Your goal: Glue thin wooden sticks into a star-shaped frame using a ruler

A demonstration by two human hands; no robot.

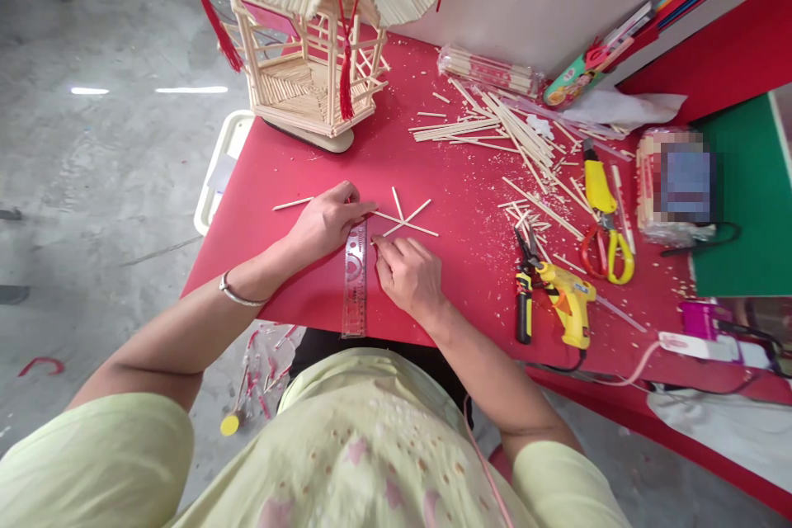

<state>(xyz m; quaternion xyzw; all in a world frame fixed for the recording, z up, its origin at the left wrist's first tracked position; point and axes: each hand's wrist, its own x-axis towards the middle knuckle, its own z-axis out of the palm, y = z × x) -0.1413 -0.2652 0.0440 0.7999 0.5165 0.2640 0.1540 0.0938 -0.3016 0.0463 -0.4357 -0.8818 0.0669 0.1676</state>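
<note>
A clear plastic ruler [355,280] lies on the red tabletop, pointing toward my body. Over its far end is my left hand [325,221], its fingers closed at the end of a thin wooden stick [421,228]. This stick is one of several crossed in a star shape. To the right of the ruler, my right hand [410,274] is curled, thumb and forefinger together near the ruler's edge; whatever is between them is too small to make out. Another loose stick [292,204] shows left of my left hand, partly hidden by it.
A stick-built pavilion [315,58] with red tassels stands at the back left. Loose sticks [520,128] and scraps lie to the right. Nearer are black-jawed cutters [524,297], a yellow glue gun [572,301] with a cord, scissors [606,252] and a yellow-handled knife [598,181].
</note>
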